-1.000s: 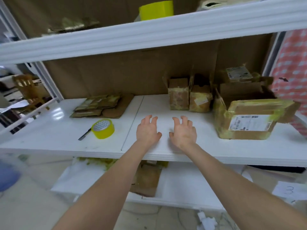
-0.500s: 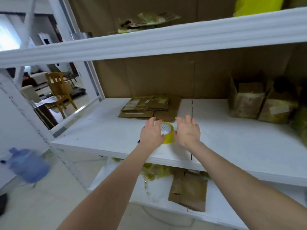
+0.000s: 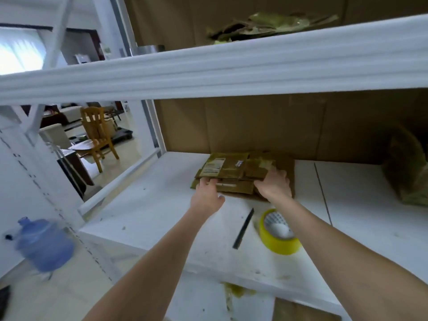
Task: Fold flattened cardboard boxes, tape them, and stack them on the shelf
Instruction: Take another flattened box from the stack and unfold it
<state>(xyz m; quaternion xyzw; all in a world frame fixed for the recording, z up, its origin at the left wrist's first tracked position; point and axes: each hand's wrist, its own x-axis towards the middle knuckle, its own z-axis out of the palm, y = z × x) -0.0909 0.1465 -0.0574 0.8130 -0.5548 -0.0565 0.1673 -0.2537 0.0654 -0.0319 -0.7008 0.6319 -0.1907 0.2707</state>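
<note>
A pile of flattened cardboard boxes [image 3: 234, 172] with yellowish tape and white labels lies at the back of the white middle shelf [image 3: 148, 205]. My left hand [image 3: 206, 195] touches the pile's front left edge, fingers reaching onto it. My right hand [image 3: 274, 185] lies on the pile's right front part, its fingers over the cardboard; whether they curl round an edge is not visible. A roll of yellow tape [image 3: 279, 232] stands on the shelf beside my right forearm, and a dark cutter [image 3: 243, 228] lies just left of it.
A taped box [image 3: 410, 172] sits at the far right of the shelf. The upper shelf [image 3: 231, 63] holds more flattened cardboard [image 3: 271, 24]. Cardboard lies on the lower shelf [image 3: 301, 309]. A blue water bottle [image 3: 44, 244] stands on the floor at left; a wooden chair [image 3: 99, 135] stands beyond.
The view and both hands have swung left along the shelf, from the bare middle past the tape roll. Both hands now reach the flattened cardboard pile and touch it.
</note>
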